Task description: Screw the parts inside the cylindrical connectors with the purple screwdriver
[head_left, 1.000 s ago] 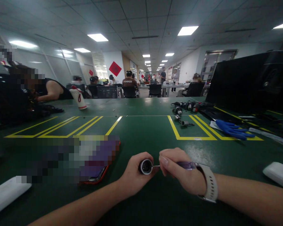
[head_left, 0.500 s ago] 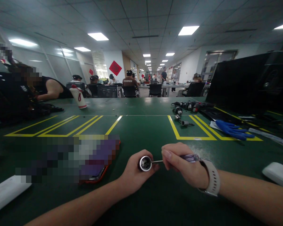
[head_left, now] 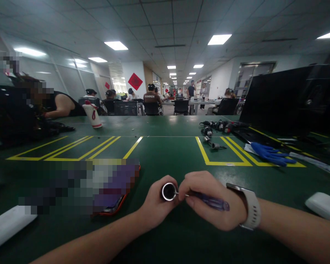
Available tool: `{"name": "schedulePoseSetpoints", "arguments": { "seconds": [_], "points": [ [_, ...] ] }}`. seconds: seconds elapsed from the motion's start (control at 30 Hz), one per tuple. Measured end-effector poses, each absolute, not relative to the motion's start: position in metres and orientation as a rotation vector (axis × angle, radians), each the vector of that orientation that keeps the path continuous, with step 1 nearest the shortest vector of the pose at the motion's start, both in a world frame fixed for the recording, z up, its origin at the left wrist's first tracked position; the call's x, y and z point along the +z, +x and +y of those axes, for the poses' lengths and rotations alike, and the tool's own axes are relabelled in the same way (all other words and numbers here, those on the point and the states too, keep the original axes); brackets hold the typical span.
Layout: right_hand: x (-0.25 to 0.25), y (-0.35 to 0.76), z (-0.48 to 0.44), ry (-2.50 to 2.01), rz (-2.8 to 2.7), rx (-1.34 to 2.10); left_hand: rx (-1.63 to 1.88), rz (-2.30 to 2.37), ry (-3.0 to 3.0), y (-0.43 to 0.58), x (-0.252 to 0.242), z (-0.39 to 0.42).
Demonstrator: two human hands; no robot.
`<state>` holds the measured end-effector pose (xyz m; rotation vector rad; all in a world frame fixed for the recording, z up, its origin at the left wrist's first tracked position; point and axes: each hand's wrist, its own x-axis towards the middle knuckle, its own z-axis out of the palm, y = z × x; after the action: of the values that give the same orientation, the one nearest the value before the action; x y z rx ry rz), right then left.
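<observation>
My left hand [head_left: 156, 203] is wrapped around a hollow metal cylinder [head_left: 169, 191], its bright round rim and dark opening facing me. A screwdriver [head_left: 213, 202] with a see-through purple handle lies in my right hand [head_left: 210, 194], closed around it. The thin shaft points left and meets the right side of the cylinder near the rim. Whether its tip sits in a hole there is hidden by my fingers. A pale-strapped watch [head_left: 250, 209] is on my right wrist.
Several metal fittings [head_left: 216, 146] with cables lie at the back right, beside a blue glove [head_left: 271, 153]. An orange-edged phone-like object [head_left: 123, 200], partly blurred, lies left. A white cup [head_left: 92, 115] stands farther back. Yellow tape marks the green table [head_left: 167, 154].
My right hand has slid left along the screwdriver, close to my left hand. The handle now slants down to the right, and the cylinder's opening looks darker inside.
</observation>
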<state>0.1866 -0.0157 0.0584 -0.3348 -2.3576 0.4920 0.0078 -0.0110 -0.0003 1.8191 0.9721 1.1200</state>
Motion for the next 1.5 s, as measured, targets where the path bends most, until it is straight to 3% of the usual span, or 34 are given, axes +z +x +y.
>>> {"name": "schedulePoseSetpoints", "arguments": {
  "seconds": [0.33, 0.6, 0.83, 1.07, 1.5],
  "points": [
    [0.062, 0.190, -0.008, -0.189, -2.194, 0.579, 1.090, 1.052, 1.858, 0.008, 0.000, -0.012],
    [0.054, 0.189, -0.007, -0.362, -1.968, 0.720, 1.091, 1.082, 1.885, 0.008, 0.001, -0.011],
    [0.039, 0.173, -0.012, -0.486, -2.460, 0.358, 0.994, 0.906, 1.891, 0.009, -0.008, -0.008],
    [0.027, 0.173, -0.009, -0.409, -2.580, 0.195, 0.991, 0.846, 1.878, 0.011, -0.011, -0.004],
    [0.018, 0.232, 0.092, -0.614, -2.471, 0.288, 1.028, 1.399, 2.086, 0.011, -0.008, -0.007]
  ]
}}
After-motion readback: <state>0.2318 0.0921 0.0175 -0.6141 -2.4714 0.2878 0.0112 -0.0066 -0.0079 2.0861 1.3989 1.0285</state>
